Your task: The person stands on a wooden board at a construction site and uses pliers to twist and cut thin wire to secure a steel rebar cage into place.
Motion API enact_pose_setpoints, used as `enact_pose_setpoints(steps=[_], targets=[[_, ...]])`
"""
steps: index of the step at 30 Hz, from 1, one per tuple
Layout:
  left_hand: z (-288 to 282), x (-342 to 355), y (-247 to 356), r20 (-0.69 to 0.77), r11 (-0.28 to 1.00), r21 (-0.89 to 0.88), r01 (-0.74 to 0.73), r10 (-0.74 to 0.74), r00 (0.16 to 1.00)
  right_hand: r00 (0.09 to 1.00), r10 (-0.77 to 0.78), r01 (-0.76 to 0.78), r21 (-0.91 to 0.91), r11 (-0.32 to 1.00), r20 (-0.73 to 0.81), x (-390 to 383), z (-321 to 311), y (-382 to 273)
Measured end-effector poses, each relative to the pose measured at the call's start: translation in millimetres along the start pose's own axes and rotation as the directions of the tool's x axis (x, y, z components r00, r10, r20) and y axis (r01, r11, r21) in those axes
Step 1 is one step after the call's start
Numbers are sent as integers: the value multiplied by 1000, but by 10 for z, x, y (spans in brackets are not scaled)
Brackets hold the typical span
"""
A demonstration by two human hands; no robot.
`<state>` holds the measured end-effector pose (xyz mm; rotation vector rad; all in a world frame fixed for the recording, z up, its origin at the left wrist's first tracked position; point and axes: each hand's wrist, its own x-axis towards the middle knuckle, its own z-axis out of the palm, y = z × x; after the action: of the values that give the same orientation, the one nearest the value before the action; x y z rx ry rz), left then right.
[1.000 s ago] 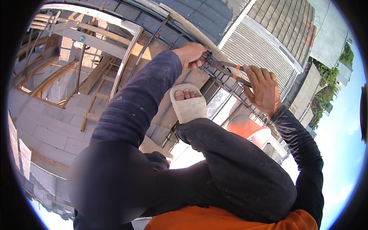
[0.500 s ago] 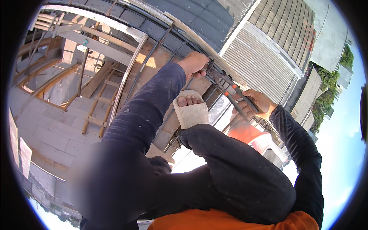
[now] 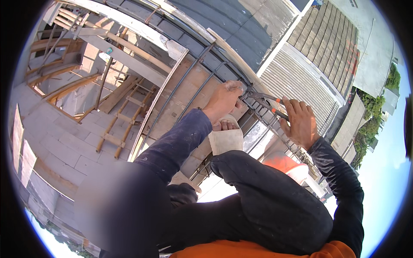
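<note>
My right hand (image 3: 300, 123) is closed around the handles of a pair of pincers (image 3: 260, 96), dark metal with orange bands on the grips. The jaws point left and meet the bars beside my left fingertips. My left hand (image 3: 225, 99) is pinched at a joint of the steel reinforcing bars (image 3: 205, 57); whatever lies between its fingers is hidden. Just below that hand, my foot in a whitish covering (image 3: 226, 141) rests with its toes showing, near the bar cage.
A bamboo ladder (image 3: 124, 118) leans at left, above a pale block surface (image 3: 64, 139). Grey roofing (image 3: 223, 21) and corrugated sheets (image 3: 301, 79) lie beyond the bars. An orange-and-white container (image 3: 286, 165) sits below my right hand, where the scaffold drops away.
My right hand has shifted its grip on the pincers, with its back now turned up and the handles lying under the fingers. My left hand stays at the bars. The view has shifted somewhat.
</note>
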<state>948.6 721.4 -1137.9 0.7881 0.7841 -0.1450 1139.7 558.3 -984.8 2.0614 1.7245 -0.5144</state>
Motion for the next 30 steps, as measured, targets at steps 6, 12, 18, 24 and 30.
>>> enact_pose_setpoints(steps=[6,12,18,24,30], targets=[[-538,-637,-139,142,868,461,-185,134,981,924,106,-260,398,880,368,-6,191,91],[-1199,-1630,6,159,697,686,-210,138,978,796,265,-433,206,877,544,109,429,174],[-1661,-2429,-221,-60,753,635,-172,270,961,778,298,-482,222,848,552,59,581,25],[-1771,-2871,-585,-268,793,598,-121,339,902,660,235,-674,424,605,713,-22,579,14],[-1742,-3403,-1297,-372,625,777,78,356,857,601,-228,-677,639,366,766,-68,346,-676]])
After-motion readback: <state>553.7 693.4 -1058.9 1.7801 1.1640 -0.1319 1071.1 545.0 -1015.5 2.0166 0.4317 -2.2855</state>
